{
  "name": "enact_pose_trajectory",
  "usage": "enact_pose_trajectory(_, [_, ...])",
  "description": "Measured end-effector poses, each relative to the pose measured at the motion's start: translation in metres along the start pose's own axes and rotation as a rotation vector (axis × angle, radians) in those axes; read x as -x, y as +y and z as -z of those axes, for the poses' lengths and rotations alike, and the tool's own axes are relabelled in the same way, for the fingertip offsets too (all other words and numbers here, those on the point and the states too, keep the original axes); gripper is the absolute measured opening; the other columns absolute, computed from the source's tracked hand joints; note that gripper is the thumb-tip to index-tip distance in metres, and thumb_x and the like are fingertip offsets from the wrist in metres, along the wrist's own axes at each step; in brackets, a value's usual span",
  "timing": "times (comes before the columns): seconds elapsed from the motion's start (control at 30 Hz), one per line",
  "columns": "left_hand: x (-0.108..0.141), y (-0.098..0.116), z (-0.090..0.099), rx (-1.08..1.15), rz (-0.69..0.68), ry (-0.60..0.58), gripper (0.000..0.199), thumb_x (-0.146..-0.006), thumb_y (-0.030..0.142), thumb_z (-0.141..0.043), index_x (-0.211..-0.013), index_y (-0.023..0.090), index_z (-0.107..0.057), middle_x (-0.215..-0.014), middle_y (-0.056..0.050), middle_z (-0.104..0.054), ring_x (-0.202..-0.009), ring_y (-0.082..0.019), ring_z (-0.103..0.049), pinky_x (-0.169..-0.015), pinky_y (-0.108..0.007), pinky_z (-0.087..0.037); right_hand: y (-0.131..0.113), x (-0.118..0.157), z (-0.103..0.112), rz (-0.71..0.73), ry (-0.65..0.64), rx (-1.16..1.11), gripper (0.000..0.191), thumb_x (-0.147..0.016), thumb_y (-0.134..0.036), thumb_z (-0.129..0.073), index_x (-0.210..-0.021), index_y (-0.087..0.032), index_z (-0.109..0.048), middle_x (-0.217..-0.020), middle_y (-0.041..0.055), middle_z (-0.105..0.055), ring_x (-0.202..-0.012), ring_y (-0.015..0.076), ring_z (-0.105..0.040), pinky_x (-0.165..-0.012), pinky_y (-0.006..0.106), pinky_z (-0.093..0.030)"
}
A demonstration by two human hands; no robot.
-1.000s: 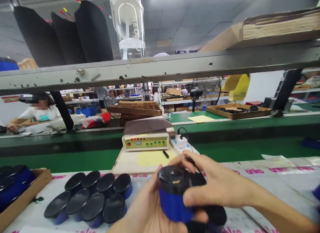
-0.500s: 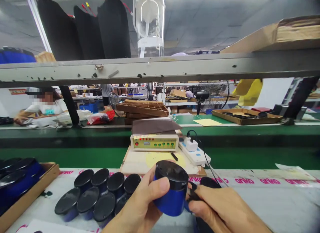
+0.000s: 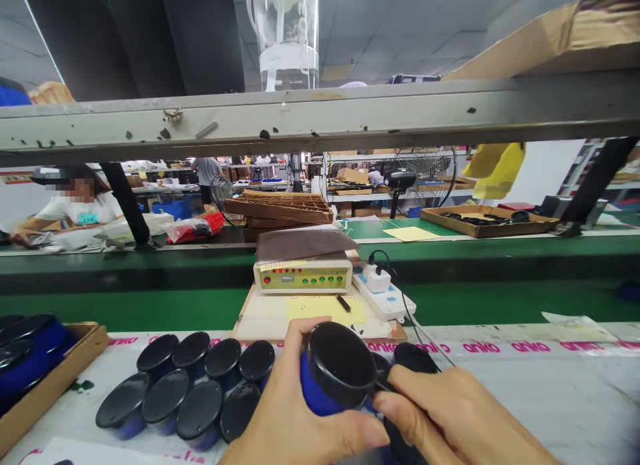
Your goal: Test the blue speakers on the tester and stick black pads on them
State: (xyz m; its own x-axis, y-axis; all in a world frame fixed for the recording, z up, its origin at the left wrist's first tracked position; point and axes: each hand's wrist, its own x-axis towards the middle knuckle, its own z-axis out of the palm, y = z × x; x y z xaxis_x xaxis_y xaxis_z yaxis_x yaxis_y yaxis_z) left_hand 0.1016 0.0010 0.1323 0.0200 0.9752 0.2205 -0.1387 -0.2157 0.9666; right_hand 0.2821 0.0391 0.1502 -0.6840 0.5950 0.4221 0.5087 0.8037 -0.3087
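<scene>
My left hand (image 3: pixel 310 405) is closed around a round blue housing with a glossy black top (image 3: pixel 343 362), its thumb across the lower front. The housing is held above the table, its black top tilted toward me. At the housing's right side, my right hand (image 3: pixel 440 412) pinches a small black plug-like piece (image 3: pixel 384 386); its tip meets the housing and is partly hidden by the fingers. Several similar blue housings with black tops (image 3: pixel 200 412) stand in rows left of my left hand. More dark-topped pieces (image 3: pixel 415 358) sit behind and below my right hand.
A cardboard tray (image 3: pixel 60 385) of blue pieces stands at far left. Ahead are a control box with buttons (image 3: pixel 303 278), a white power strip (image 3: pixel 387 298) with a cable, and a black pen (image 3: pixel 343 303). A metal shelf (image 3: pixel 340 115) crosses above. A person (image 3: pixel 80 205) sits across at left.
The housing has turned in my left hand so its black top faces me more. My left thumb has moved from its upper side to the lower front. The camera view has shifted slightly.
</scene>
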Motion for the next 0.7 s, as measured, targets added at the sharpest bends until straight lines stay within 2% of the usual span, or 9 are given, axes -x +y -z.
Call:
enact_pose_trajectory(0.03, [0.001, 0.000, 0.000, -0.066, -0.029, 0.034, 0.074, -0.054, 0.051, -0.083, -0.112, 0.023, -0.046, -0.095, -0.004, -0.060, -0.083, -0.020, -0.058, -0.076, -0.031, -0.046, 0.000, -0.001, 0.000, -0.028, -0.040, -0.055, 0.037, -0.097, -0.031, -0.030, -0.065, -0.024, -0.048, -0.056, -0.0021, -0.059, -0.045, 0.0130, -0.054, -0.042, 0.023, -0.039])
enact_pose_trajectory(0.1, [0.000, -0.002, 0.003, -0.288, -0.170, 0.118, 0.075, -0.055, 0.054, -0.081, -0.115, 0.024, -0.049, -0.106, -0.007, -0.055, -0.095, -0.026, -0.057, -0.085, -0.038, -0.045, 0.002, -0.004, -0.001, -0.082, -0.104, -0.172, 0.026, -0.096, -0.029, -0.034, -0.078, -0.024, -0.052, -0.073, -0.0010, -0.064, -0.061, 0.0138, -0.060, -0.053, 0.022, -0.044])
enact_pose_trajectory(0.2, [-0.002, -0.006, 0.011, -0.699, -0.517, 0.204, 0.073, -0.065, 0.049, -0.077, -0.129, 0.031, -0.048, -0.117, -0.008, -0.045, -0.111, -0.030, -0.049, -0.098, -0.042, -0.041, 0.007, -0.010, -0.005, -0.125, -0.135, -0.273, 0.014, -0.095, -0.025, -0.038, -0.097, -0.025, -0.052, -0.096, 0.0017, -0.064, -0.087, 0.0162, -0.061, -0.074, 0.024, -0.046])
enact_pose_trajectory(0.3, [-0.001, -0.004, 0.017, -0.951, -0.856, 0.173, 0.073, -0.078, 0.023, -0.071, -0.139, 0.037, -0.034, -0.113, -0.006, -0.046, -0.119, -0.029, -0.045, -0.104, -0.042, -0.038, 0.010, -0.016, -0.010, -0.086, -0.142, -0.303, 0.018, -0.097, -0.023, -0.033, -0.091, -0.024, -0.051, -0.090, 0.0014, -0.063, -0.083, 0.0156, -0.059, -0.073, 0.025, -0.044])
enact_pose_trajectory(0.37, [0.003, 0.002, 0.017, -1.024, -0.988, 0.107, 0.072, -0.080, 0.007, -0.063, -0.140, 0.037, -0.034, -0.106, -0.005, -0.049, -0.119, -0.026, -0.048, -0.108, -0.045, -0.035, 0.010, -0.017, -0.012, -0.053, -0.124, -0.294, 0.020, -0.097, -0.022, -0.031, -0.087, -0.023, -0.049, -0.087, 0.0016, -0.062, -0.077, 0.0153, -0.058, -0.069, 0.026, -0.043])
enact_pose_trajectory(0.47, [0.010, 0.014, 0.015, -1.051, -1.032, 0.052, 0.063, -0.083, -0.001, -0.053, -0.134, 0.034, -0.045, -0.090, -0.002, -0.053, -0.097, -0.019, -0.062, -0.110, -0.048, -0.032, 0.009, -0.017, -0.014, -0.037, -0.124, -0.258, 0.017, -0.094, -0.019, -0.032, -0.083, -0.021, -0.045, -0.082, 0.0026, -0.061, -0.070, 0.0160, -0.056, -0.065, 0.027, -0.043])
enact_pose_trajectory(0.57, [0.013, 0.023, 0.014, -1.121, -1.056, -0.041, 0.057, -0.083, -0.004, -0.050, -0.127, 0.032, -0.053, -0.077, 0.001, -0.056, -0.080, -0.015, -0.066, -0.110, -0.048, -0.031, 0.011, -0.017, -0.017, -0.002, -0.141, -0.260, 0.015, -0.092, -0.017, -0.032, -0.083, -0.021, -0.044, -0.083, 0.0031, -0.061, -0.069, 0.0157, -0.056, -0.063, 0.027, -0.043])
enact_pose_trajectory(0.63, [0.011, 0.025, 0.016, -1.196, -1.078, -0.110, 0.056, -0.082, -0.007, -0.047, -0.124, 0.030, -0.056, -0.080, 0.001, -0.061, -0.076, -0.013, -0.067, -0.110, -0.047, -0.031, 0.012, -0.016, -0.020, 0.017, -0.131, -0.244, 0.017, -0.093, -0.017, -0.029, -0.085, -0.021, -0.044, -0.084, 0.0032, -0.061, -0.070, 0.0159, -0.057, -0.064, 0.027, -0.043])
enact_pose_trajectory(0.7, [0.009, 0.023, 0.020, -1.262, -1.095, -0.127, 0.054, -0.082, -0.007, -0.046, -0.121, 0.029, -0.058, -0.087, 0.001, -0.064, -0.075, -0.012, -0.066, -0.110, -0.047, -0.031, 0.012, -0.016, -0.022, 0.015, -0.122, -0.217, 0.020, -0.095, -0.018, -0.027, -0.086, -0.022, -0.045, -0.083, 0.0028, -0.061, -0.071, 0.0162, -0.057, -0.065, 0.028, -0.044])
